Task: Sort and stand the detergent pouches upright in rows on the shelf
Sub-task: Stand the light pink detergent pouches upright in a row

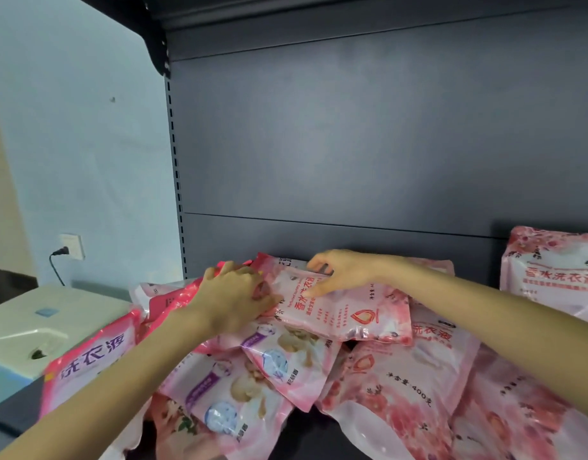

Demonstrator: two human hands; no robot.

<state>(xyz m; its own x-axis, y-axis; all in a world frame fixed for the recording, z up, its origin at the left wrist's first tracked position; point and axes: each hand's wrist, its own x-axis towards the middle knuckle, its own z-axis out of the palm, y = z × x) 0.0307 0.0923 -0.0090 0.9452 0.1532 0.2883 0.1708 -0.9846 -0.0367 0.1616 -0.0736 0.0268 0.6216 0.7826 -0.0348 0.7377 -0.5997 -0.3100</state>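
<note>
Detergent pouches of glossy pink plastic with flower prints lie flat and overlapping in a heap across the dark grey metal shelf, from its left edge toward the right. One upright pouch of the same pink stands against the back panel at the right edge. The top pouch lies slanted on the heap near the back. The left hand grips its left end with curled fingers, and the right hand pinches its far edge between thumb and fingers. A pale green plastic machine sits beyond the shelf's left edge.
</note>
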